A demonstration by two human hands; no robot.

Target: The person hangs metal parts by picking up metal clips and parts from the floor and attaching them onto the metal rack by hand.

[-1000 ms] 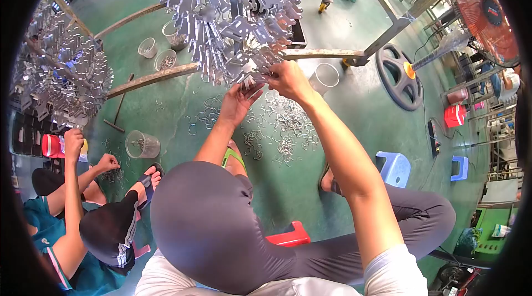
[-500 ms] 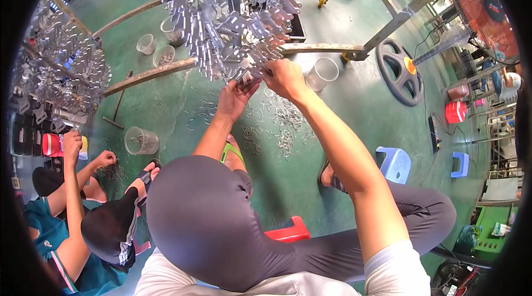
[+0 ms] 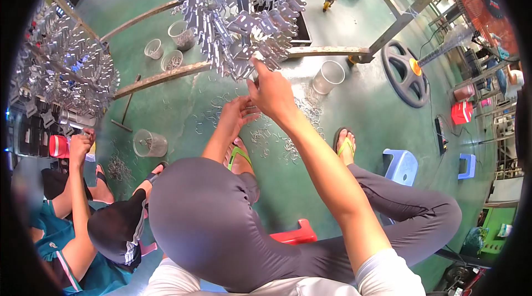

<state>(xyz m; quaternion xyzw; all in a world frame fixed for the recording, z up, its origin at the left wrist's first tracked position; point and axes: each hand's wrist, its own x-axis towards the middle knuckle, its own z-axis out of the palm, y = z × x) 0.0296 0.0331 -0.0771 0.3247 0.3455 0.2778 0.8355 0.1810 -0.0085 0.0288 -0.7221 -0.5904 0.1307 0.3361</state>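
A dense hanging cluster of silvery metal brackets (image 3: 238,10) fills the top centre. My right hand (image 3: 270,88) is at the cluster's lower edge, its index finger raised against the lowest pieces and the thumb apart from it; nothing shows in it. Just below and to the left, my left hand (image 3: 237,114) has its fingers spread, clear of the cluster, and no object can be made out in it. On the green floor beneath both hands lie many small curved metal hooks (image 3: 260,138).
A co-worker's hand (image 3: 81,143) is below a second bracket cluster (image 3: 75,74) at the left. Clear plastic tubs (image 3: 328,77) stand on the floor near the metal frame (image 3: 332,51). A fan base (image 3: 406,74) and blue stool (image 3: 401,167) are at right.
My left hand has dropped away from the cluster. My right hand has changed from a closed grip to a raised index finger. The right foot has come into view, and the view has shifted slightly.
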